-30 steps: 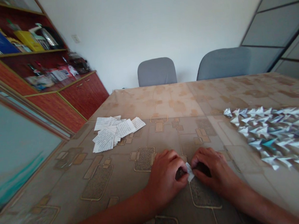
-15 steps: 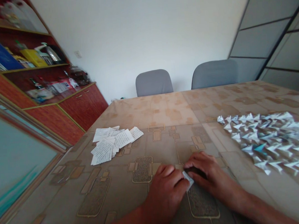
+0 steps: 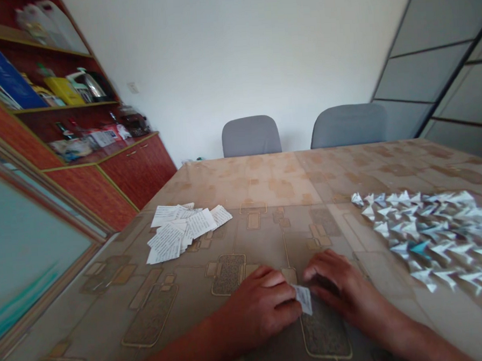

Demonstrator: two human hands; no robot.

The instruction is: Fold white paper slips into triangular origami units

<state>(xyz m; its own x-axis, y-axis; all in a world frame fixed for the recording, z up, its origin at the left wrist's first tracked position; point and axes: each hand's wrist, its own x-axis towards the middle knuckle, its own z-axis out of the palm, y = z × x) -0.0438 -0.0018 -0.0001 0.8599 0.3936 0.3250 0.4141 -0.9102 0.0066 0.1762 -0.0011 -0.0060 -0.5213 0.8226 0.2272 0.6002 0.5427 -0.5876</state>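
A small folded piece of printed paper (image 3: 302,299) is pinched between the thumb and fingers of my left hand (image 3: 267,303), just above the table's near side. Its right part sticks out of the grip; the rest is hidden by my fingers. Close by on the right, my right hand (image 3: 341,283) has its fingers curved, with a gap between thumb and forefinger and nothing seen in it. Left of my hands lies a loose pile of printed paper slips (image 3: 187,226). Over to the right, many folded paper pieces (image 3: 433,229) are laid out in rows.
A patterned cover lies over the table (image 3: 265,179). Beyond its far edge stand two grey chairs, one left (image 3: 250,136) and one right (image 3: 349,125), before a white wall. A red cabinet with shelves (image 3: 139,167) holds bottles, a kettle and boxes at the left.
My right hand has let go of the paper and moved slightly right. My left hand keeps the paper, which now shows more of its printed face.
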